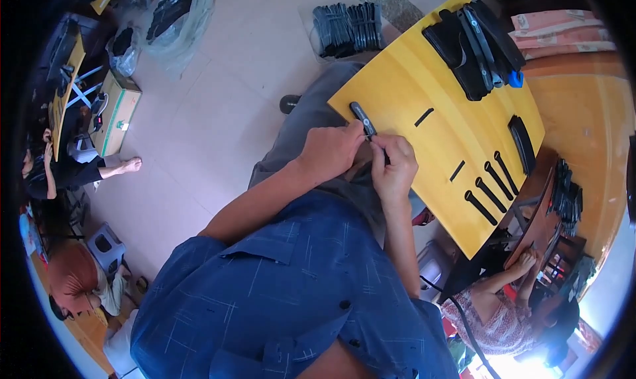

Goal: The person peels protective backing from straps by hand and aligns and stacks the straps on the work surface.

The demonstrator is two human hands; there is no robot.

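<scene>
At the near left edge of the yellow table (391,107), both hands meet at a small black strap-like piece (361,116) with a light mark on it. My left hand (332,152) has its fingers pinched at the piece's lower end. Close beside it, my right hand (395,163) pinches the same end with thumb and forefinger. The fingertips cover that end. Two thin black strips (424,117) lie apart on the table. Several black straps with rounded ends (490,192) lie in a row at the right corner.
A pile of black pieces (474,48) lies at the table's far end, with a black stack (522,145) at its right edge. Bundled black strips (348,29) rest on the floor. Co-workers sit at the left and lower right (497,306). A cable runs below the table.
</scene>
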